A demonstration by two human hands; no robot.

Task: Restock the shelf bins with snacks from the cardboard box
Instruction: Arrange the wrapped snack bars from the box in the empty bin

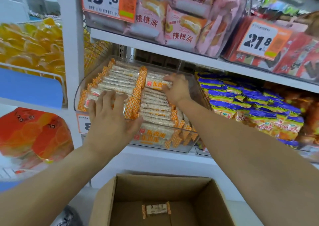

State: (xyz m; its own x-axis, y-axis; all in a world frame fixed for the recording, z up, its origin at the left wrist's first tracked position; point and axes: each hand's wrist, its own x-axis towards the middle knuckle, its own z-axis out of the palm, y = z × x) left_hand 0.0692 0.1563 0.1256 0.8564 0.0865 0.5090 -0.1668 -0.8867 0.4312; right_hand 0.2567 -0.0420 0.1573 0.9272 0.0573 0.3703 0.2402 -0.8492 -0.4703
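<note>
Left hand (110, 115) lies flat, fingers spread, pressing on the left stack of orange-ended snack bars (119, 82) in the clear shelf bin (183, 144); right hand (174, 87) pinches 1 bar (155, 83) at the bin's back, just ahead of its fingertips. Best to keep the left stack pinned, slide that bar flat onto the right row, ends aligned. Cardboard box (107, 201) sits below both wrists with 1 loose bar (156, 209) left inside.
</note>
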